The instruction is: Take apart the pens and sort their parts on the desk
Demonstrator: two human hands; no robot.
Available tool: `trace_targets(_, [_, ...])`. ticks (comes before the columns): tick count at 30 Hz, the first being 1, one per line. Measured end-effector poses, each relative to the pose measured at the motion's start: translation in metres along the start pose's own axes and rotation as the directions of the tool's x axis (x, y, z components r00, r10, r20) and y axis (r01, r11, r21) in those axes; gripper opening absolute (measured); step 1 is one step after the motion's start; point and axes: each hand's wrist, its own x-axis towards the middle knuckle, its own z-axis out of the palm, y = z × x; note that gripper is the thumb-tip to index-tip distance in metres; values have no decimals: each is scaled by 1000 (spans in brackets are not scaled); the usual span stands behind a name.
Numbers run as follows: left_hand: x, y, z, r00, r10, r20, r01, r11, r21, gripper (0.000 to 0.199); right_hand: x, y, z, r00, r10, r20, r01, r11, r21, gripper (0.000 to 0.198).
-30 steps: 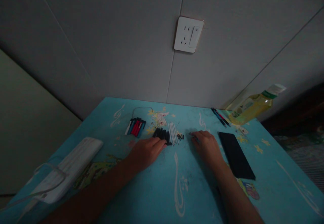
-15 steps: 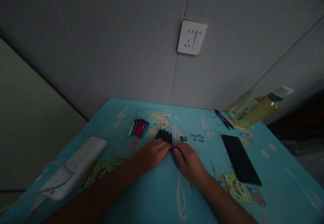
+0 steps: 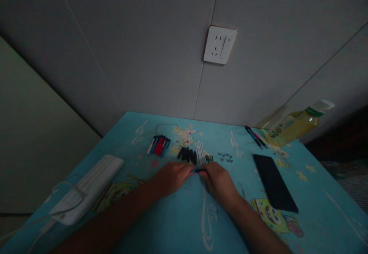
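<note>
My left hand [image 3: 176, 175] and my right hand [image 3: 217, 178] meet over the middle of the table, fingers pinched around the two ends of a pen [image 3: 199, 170]. Its short visible stretch is blue on the left and black on the right; the fingers cover the rest. Just beyond the hands lie several black tubular pen pieces [image 3: 187, 154], slim white pen refills [image 3: 200, 150] and small dark parts [image 3: 209, 157]. Small grey clip-like pieces [image 3: 225, 157] sit in rows to the right. Red, blue and white pen barrels [image 3: 159, 146] are lined up at back left.
On the left, a white power strip [image 3: 89, 187] with a cable rests on the blue patterned tablecloth [image 3: 178, 223]. A black phone [image 3: 274, 183] lies at right. Whole pens [image 3: 255, 137] and a bottle of yellow liquid [image 3: 293, 127] are near the wall, below a socket [image 3: 220, 45].
The hands have drawn slightly apart, and more of the pen shows between the fingers, including its blue part. The view has shifted a little; the laid-out parts look unchanged.
</note>
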Motion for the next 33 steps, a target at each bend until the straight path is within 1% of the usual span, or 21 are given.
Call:
trace_targets(2, [-1, -4, 1, 1000, -11, -6, 11, 1000, -27, 20, 0, -1, -2, 999, -34, -23, 34, 999, 15, 16])
trace_targets(5, [-1, -8, -1, 1000, 23, -9, -22, 1000, 20, 21, -1, -4, -6, 998, -26, -56, 32, 994, 101, 22])
trace_targets(10, [-1, -8, -4, 991, 130, -3, -129, 982, 138, 24, -1, -4, -6, 999, 42, 12, -43, 989, 143, 24])
trace_targets(12, [0, -7, -4, 988, 152, -15, -147, 974, 172, 23, -2, -3, -4, 997, 78, 15, -80, 978, 191, 17])
trace_targets(15, [1, -7, -4, 987, 155, -33, -145, 968, 203, 23, -2, -2, -3, 997, 72, 36, -79, 964, 253, 34])
trace_targets(18, [1, -7, -5, 985, 172, -14, -165, 962, 218, 23, -2, -2, -3, 996, 57, 65, -71, 969, 238, 19])
trace_targets(20, [1, -8, -5, 981, 194, 1, -189, 956, 225, 21, -2, -2, -4, 995, 78, 56, -90, 963, 254, 16])
trace_targets(21, [1, -8, -5, 980, 201, 3, -197, 954, 225, 21, -2, -2, -4, 995, 88, 47, -97, 958, 270, 22])
trace_targets(22, [1, -8, -4, 979, 205, 0, -200, 954, 224, 21, -2, -2, -5, 995, 93, 42, -101, 954, 284, 34])
trace_targets(23, [1, -8, -4, 979, 206, -5, -200, 954, 222, 21, -1, -2, -5, 995, 88, 48, -98, 953, 287, 40])
trace_targets(24, [1, -7, -5, 978, 207, -7, -200, 955, 219, 21, -1, -2, -5, 995, 74, 61, -88, 957, 277, 35])
trace_targets(26, [1, -7, -5, 978, 209, -7, -202, 954, 220, 22, -1, -2, -5, 995, 47, 87, -67, 967, 244, 18])
trace_targets(29, [1, -6, -7, 978, 208, 22, -208, 955, 211, 21, -1, -3, -5, 995, 58, 80, -76, 965, 251, 12])
trace_targets(31, [1, -6, -7, 981, 192, 33, -195, 959, 205, 21, -1, -4, -6, 995, 65, 75, -84, 955, 286, 25])
trace_targets(32, [1, -6, -7, 982, 184, 33, -187, 961, 206, 22, -1, -4, -6, 995, 57, 80, -78, 954, 290, 26])
trace_targets(33, [1, -6, -7, 983, 181, 28, -182, 961, 208, 22, -1, -5, -7, 995, 47, 86, -70, 956, 285, 21])
